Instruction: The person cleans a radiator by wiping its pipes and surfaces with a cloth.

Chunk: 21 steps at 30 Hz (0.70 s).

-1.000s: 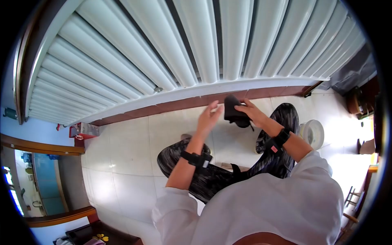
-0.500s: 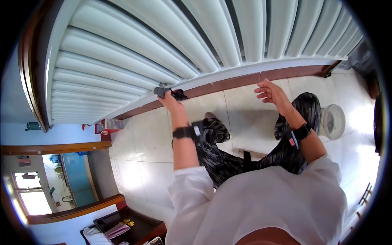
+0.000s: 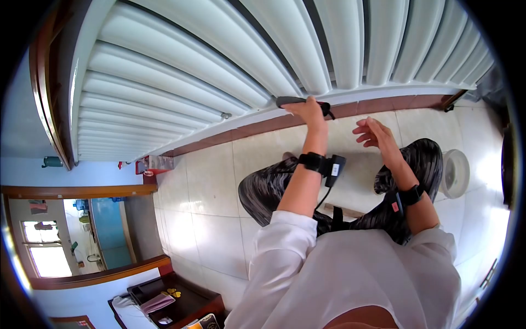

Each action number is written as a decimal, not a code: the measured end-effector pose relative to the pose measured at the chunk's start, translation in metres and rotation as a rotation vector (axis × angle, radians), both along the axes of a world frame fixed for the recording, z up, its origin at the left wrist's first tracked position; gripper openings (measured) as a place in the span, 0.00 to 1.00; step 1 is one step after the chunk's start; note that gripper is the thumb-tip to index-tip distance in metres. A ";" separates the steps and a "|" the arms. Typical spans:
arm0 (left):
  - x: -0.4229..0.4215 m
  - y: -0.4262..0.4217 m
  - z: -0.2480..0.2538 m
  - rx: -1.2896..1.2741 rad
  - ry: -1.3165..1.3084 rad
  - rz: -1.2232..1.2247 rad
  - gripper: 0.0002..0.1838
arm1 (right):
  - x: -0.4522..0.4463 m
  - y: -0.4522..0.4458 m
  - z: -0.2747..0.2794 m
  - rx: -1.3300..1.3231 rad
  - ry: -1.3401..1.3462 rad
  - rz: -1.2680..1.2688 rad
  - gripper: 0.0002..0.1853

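My left hand (image 3: 309,113) is closed around a dark grey cloth (image 3: 290,101) with a black and reddish part sticking out on its right. It presses the cloth against the bottom edge of a white radiator (image 3: 268,52); the fingers are partly hidden. To the right, my right hand (image 3: 376,135) hangs over the floor near my knee, fingers loosely curled and apart, holding nothing. Black bands with small devices are strapped on both wrists.
A whitish bucket (image 3: 456,174) stands on the tiles beside my right knee. A red box (image 3: 155,164) sits by the wall at left. Dark wooden furniture (image 3: 181,299) with cloths on it is at lower left, below a doorway. A reddish-brown skirting (image 3: 257,127) runs under the radiator.
My left hand has slid right along the radiator's bottom edge with the cloth, closer to my right hand. The view has shifted slightly; my right hand looks much the same.
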State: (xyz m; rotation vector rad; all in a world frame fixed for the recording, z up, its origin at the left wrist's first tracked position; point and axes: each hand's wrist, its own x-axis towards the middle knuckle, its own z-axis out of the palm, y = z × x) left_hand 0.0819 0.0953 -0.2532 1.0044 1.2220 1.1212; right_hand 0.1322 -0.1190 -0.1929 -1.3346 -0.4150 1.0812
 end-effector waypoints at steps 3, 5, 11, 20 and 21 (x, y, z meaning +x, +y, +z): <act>0.013 -0.027 -0.005 -0.025 -0.074 -0.124 0.51 | 0.001 0.005 -0.005 0.010 -0.032 -0.107 0.25; 0.009 -0.051 0.019 -0.141 -0.071 -0.387 0.49 | 0.000 0.010 -0.012 0.004 -0.051 -0.168 0.23; -0.048 -0.055 0.085 -0.518 -0.472 -1.035 0.22 | 0.011 0.011 -0.032 0.043 -0.031 -0.424 0.19; -0.106 -0.014 0.272 1.024 -0.062 -0.149 0.38 | 0.003 0.010 -0.048 0.062 -0.065 -0.269 0.24; -0.103 -0.002 0.289 1.249 0.249 -0.028 0.39 | 0.002 0.011 -0.052 0.088 -0.066 -0.257 0.24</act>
